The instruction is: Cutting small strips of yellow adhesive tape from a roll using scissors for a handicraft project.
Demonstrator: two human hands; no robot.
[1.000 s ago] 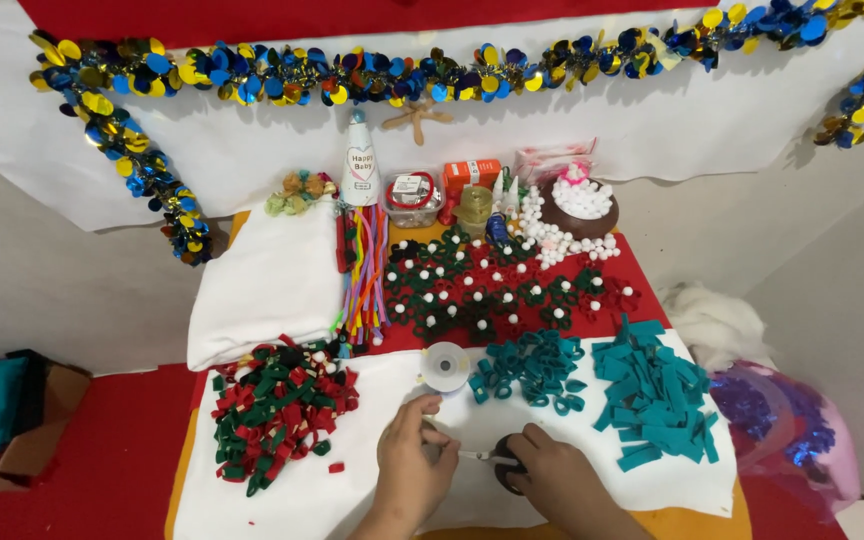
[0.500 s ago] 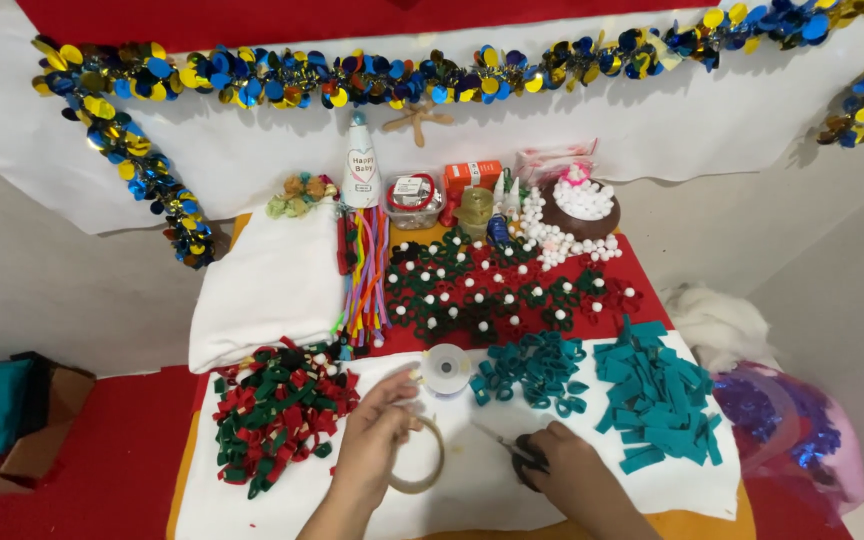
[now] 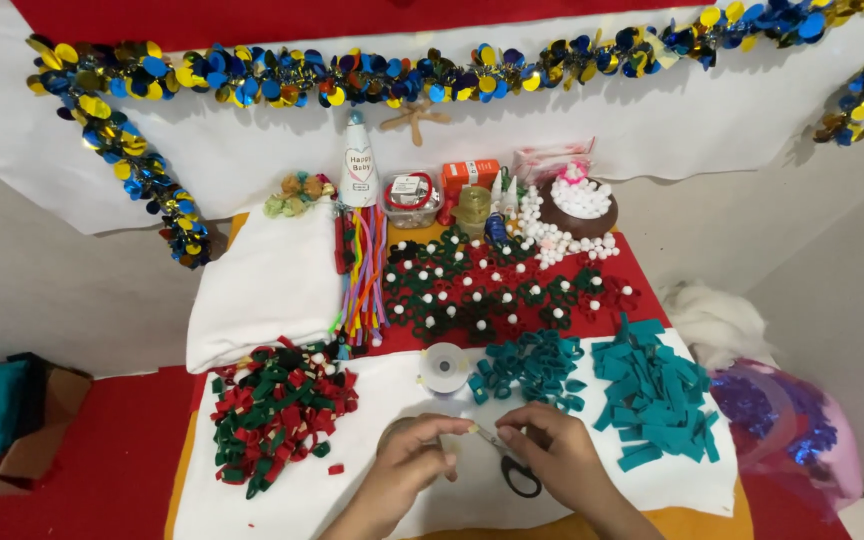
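Left hand point(image 3: 414, 462) pinches tape end; right hand point(image 3: 552, 455) grips scissors point(image 3: 514, 470), seemingly.

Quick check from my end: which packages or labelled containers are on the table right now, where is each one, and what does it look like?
Cone-shaped bottle: back of table, left of the tub; white, pink heart label.
Clear plastic tub: back centre; round red-and-white label on its lid.
Orange box: right of the tub; small, rectangular.
Pink packet: behind the brown bowl; flat, pale pink.
No signs or screens.
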